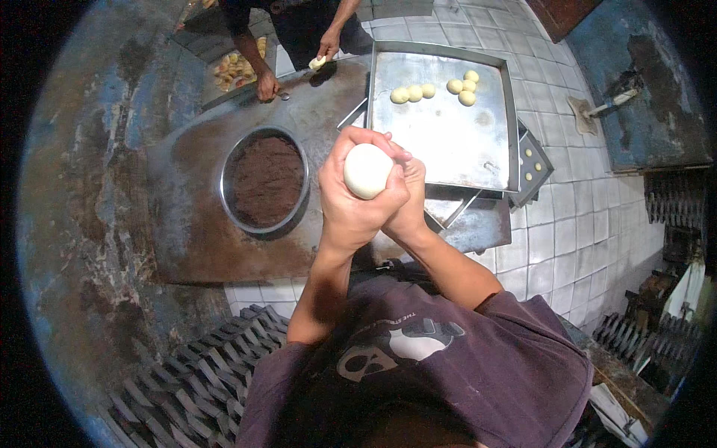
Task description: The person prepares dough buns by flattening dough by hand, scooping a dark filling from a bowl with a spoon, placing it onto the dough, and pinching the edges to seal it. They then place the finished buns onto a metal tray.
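Small pale letters (pixel 405 322) are printed on the chest of the person's dark purple shirt (pixel 478 366), beside a white and grey printed picture (pixel 416 345). The left hand (pixel 340 205) and the right hand (pixel 411 198) are pressed together, their fingers bent narrowly around one big smooth white dough ball (pixel 367 170). This ball is in the air over the metal table (pixel 190 250), between the round bowl (pixel 261 231) and the square metal tray (pixel 441 149), just by the near left corner of the tray. The bowl, filled with brown crumbly filling (pixel 265 175), stands nearer to the table's left edge, and a strip of table top goes around it on all sides. The tray has raised walls; small dough balls (pixel 414 93) lie in its far half, in a row and in a cluster. At the table's far edge, a co-worker (pixel 299 33) pinches a pale piece of dough (pixel 318 63)
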`<control>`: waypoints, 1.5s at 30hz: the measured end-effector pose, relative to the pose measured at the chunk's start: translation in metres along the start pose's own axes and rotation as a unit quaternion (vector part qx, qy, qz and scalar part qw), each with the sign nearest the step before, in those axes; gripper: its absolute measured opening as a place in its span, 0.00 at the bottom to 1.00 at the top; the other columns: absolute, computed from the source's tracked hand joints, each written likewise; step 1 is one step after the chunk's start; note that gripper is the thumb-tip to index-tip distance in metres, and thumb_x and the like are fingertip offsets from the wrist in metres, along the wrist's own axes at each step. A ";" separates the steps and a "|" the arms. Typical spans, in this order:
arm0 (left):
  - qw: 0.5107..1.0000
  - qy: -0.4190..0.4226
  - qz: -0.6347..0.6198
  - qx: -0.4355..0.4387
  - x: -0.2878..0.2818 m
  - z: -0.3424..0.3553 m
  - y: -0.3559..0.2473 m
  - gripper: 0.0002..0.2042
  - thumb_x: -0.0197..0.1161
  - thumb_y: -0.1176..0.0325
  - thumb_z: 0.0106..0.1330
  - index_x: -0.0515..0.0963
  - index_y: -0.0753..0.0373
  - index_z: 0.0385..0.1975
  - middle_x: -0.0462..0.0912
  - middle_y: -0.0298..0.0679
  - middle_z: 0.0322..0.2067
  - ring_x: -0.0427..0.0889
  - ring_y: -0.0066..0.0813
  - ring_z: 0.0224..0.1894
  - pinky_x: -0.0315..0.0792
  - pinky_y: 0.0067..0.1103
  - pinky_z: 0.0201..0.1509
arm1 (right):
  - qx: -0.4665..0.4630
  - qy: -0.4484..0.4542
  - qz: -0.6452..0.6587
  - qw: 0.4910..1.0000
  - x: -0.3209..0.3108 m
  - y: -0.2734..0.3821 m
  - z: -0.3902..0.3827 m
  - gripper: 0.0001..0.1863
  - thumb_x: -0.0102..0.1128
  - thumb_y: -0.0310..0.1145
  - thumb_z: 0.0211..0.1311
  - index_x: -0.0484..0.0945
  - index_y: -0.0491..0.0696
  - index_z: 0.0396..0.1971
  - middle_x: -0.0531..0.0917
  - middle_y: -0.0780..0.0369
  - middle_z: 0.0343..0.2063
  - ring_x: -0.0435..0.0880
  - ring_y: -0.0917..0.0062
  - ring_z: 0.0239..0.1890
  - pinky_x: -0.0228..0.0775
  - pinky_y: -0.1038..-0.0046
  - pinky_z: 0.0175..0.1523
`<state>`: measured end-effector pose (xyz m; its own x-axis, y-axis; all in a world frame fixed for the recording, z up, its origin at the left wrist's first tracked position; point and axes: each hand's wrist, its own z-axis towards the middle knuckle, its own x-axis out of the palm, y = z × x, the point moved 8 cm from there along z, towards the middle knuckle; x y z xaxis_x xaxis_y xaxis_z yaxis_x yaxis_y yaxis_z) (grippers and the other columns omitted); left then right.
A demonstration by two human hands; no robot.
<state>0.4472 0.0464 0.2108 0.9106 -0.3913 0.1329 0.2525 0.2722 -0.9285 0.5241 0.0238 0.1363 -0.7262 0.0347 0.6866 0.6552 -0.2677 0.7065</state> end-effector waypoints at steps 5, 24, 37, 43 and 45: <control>0.998 0.045 -0.015 0.044 0.009 0.004 -0.006 0.26 0.66 0.82 0.56 0.65 0.63 0.53 0.76 0.34 0.40 0.85 0.23 0.41 0.69 0.41 0.71 | 0.041 0.064 -0.055 0.996 -0.003 0.025 -0.001 0.13 0.67 0.30 0.66 0.85 0.38 0.45 0.86 0.63 0.43 0.82 0.81 0.49 0.74 0.72 0.58; 0.938 0.068 0.304 -0.150 -0.027 -0.003 0.269 0.40 0.73 0.74 0.57 0.57 0.52 0.69 0.82 0.57 0.42 0.85 0.60 0.46 0.79 0.45 0.50 | 0.267 0.110 -0.456 0.842 -0.223 -0.084 0.080 0.22 0.74 0.30 0.59 0.81 0.41 0.53 0.86 0.58 0.46 0.85 0.75 0.46 0.77 0.71 0.56; 0.873 -0.144 0.402 -0.235 -0.204 -0.204 0.194 0.46 0.74 0.79 0.57 0.55 0.60 0.75 0.71 0.44 0.59 0.75 0.35 0.49 0.75 0.25 0.51 | 0.127 0.406 -0.680 0.597 -0.219 -0.162 0.069 0.46 0.37 0.63 0.77 0.56 0.34 0.74 0.55 0.47 0.77 0.48 0.57 0.81 0.43 0.58 0.82; 0.838 -0.227 0.403 -0.289 -0.222 -0.263 0.153 0.44 0.72 0.81 0.59 0.55 0.57 0.75 0.73 0.36 0.45 0.71 0.24 0.36 0.70 0.19 0.42 | 0.261 0.218 -0.524 0.781 -0.249 -0.140 0.125 0.38 0.31 0.55 0.82 0.59 0.38 0.74 0.60 0.47 0.75 0.51 0.59 0.80 0.39 0.59 0.83; 0.824 -0.223 0.400 -0.334 -0.222 -0.258 0.152 0.43 0.70 0.83 0.60 0.55 0.58 0.74 0.74 0.36 0.44 0.74 0.27 0.40 0.73 0.24 0.47 | 0.107 0.322 -0.728 0.595 -0.247 -0.178 0.099 0.40 0.41 0.56 0.79 0.56 0.37 0.74 0.55 0.42 0.75 0.48 0.53 0.80 0.40 0.57 0.82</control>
<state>0.1996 -0.0519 -0.0492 0.7649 0.0816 -0.6390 -0.5878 -0.3173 -0.7441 0.6073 0.1581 -0.1417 -0.4396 -0.3160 -0.8408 -0.8061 -0.2740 0.5245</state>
